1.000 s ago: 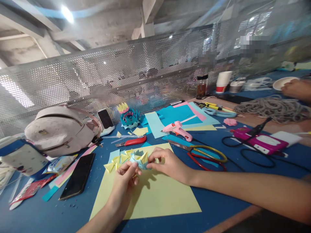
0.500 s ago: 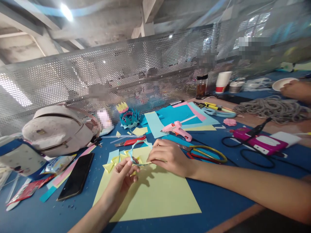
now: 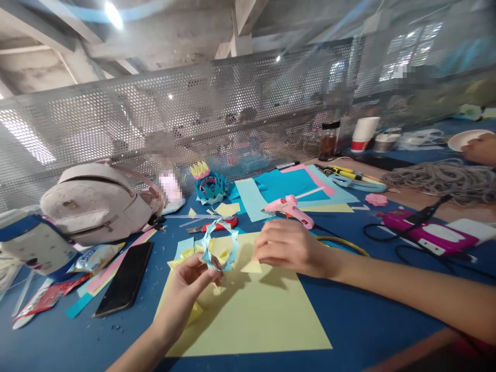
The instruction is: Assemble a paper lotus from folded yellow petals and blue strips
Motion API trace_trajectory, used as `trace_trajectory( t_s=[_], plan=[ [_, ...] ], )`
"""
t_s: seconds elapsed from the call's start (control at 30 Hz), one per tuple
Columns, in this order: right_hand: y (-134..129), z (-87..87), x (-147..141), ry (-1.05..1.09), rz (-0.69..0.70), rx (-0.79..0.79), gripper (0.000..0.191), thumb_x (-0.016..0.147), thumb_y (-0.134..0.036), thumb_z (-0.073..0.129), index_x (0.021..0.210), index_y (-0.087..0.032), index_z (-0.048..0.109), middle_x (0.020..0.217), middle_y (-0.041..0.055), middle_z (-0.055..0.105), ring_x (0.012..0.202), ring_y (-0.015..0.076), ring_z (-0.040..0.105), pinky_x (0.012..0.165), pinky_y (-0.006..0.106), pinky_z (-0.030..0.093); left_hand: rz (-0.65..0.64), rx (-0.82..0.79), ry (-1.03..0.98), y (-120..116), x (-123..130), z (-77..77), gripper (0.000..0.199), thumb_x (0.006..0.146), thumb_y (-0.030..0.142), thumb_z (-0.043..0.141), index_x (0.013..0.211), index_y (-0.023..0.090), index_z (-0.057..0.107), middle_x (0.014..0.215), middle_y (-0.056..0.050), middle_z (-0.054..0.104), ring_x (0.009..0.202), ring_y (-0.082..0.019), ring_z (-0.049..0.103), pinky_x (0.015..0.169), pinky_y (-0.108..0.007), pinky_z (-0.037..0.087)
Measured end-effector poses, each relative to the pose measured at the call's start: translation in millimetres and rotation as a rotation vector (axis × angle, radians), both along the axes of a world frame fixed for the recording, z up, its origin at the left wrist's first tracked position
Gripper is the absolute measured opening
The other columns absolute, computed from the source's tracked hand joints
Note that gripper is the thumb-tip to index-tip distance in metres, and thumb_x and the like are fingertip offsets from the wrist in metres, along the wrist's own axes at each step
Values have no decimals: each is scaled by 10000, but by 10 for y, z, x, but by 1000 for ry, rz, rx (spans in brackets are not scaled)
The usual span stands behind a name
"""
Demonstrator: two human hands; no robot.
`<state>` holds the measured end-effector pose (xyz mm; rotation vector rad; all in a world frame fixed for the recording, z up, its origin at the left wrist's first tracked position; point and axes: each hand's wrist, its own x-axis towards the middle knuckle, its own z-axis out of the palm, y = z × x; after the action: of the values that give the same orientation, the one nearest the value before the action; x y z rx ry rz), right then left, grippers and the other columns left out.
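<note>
My left hand pinches the lower left side of a light blue folded paper ring, held upright above a yellow paper sheet. Yellow folded pieces lie behind and beside that hand. My right hand is to the right of the ring, apart from it, its fingers closed on a small yellow paper piece. Just behind my right hand lies a pink glue gun. A red cutter lies behind the ring.
On the left are a black phone, a backpack and a cup. A blue paper flower stands at the back. To the right are a magenta power strip and grey cord. Another person's hand touches a white bowl.
My right hand has moved right, away from the ring, and a yellow piece now shows at its fingertips. The ring is more fully in view. The camera view has shifted slightly.
</note>
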<state>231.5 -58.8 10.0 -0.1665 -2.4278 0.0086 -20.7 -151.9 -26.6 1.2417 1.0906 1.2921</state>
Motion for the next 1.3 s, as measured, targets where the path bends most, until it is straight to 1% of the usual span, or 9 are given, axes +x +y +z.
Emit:
trace_trajectory(
  t_s=[0.23, 0.43, 0.53, 0.67, 0.8, 0.93, 1.03, 1.17, 1.3],
  plan=[
    [51, -224, 271, -310, -31, 265, 287, 975, -103, 427, 1010, -216, 689, 942, 40, 734, 829, 181, 621, 703, 326, 424, 9, 69, 80, -28, -79, 44, 110, 793, 272, 743, 784, 165, 721, 794, -48, 668, 710, -170, 635, 679, -250, 515],
    [101, -200, 616, -180, -319, -123, 224, 978, -267, 490, 948, -233, 710, 935, 50, 721, 902, 201, 643, 802, 319, 461, -4, 118, 80, -44, -80, 85, 101, 805, 255, 731, 769, 163, 710, 821, -50, 652, 745, -174, 642, 692, -253, 530],
    [186, -195, 870, -79, -583, -428, 356, 961, -430, 486, 760, -220, 693, 880, 61, 706, 872, 238, 647, 743, 322, 467, 14, 132, 82, -51, -84, 72, 97, 817, 260, 722, 788, 168, 709, 833, -41, 654, 737, -161, 640, 691, -249, 531],
    [362, -292, 1103, 56, -723, -738, 436, 884, -608, 500, 811, -202, 641, 844, 56, 685, 724, 220, 632, 600, 295, 462, 20, 132, 86, -58, -74, 66, 98, 822, 270, 719, 816, 173, 707, 845, -31, 664, 724, -148, 640, 697, -246, 531],
    [526, -384, 1101, 132, -681, -819, 489, 783, -623, 610, 1053, -216, 632, 1122, 98, 677, 1031, 294, 637, 745, 326, 530, 27, 136, 79, -55, -54, 73, 100, 820, 274, 722, 824, 176, 706, 844, -26, 669, 727, -145, 645, 694, -239, 532],
    [655, -398, 988, 24, -678, -767, 605, 754, -563, 643, 1233, -197, 596, 1272, 130, 627, 1073, 335, 624, 835, 395, 516, 21, 144, 80, -51, -65, 58, 117, 827, 288, 716, 828, 172, 705, 846, -33, 673, 738, -151, 644, 708, -249, 535],
    [755, -385, 918, -66, -677, -763, 555, 739, -527, 650, 1153, -157, 659, 1153, 132, 688, 991, 343, 640, 822, 405, 495, 16, 145, 88, -46, -86, 36, 143, 842, 308, 698, 852, 166, 707, 831, -41, 670, 744, -160, 639, 719, -265, 535],
    [839, -335, 849, -129, -659, -901, 548, 717, -533, 628, 1033, -93, 719, 791, 80, 705, 677, 252, 618, 593, 312, 436, 24, 145, 62, -31, -99, 18, 180, 864, 336, 669, 849, 160, 704, 839, -46, 654, 748, -164, 625, 730, -283, 534],
    [787, -211, 776, 4, -606, -899, 457, 803, -473, 580, 999, -94, 744, 843, 88, 712, 702, 214, 602, 621, 279, 408, 21, 135, 36, -15, -102, 15, 181, 863, 338, 669, 846, 160, 699, 840, -42, 640, 737, -160, 616, 736, -289, 529]
  ],
)
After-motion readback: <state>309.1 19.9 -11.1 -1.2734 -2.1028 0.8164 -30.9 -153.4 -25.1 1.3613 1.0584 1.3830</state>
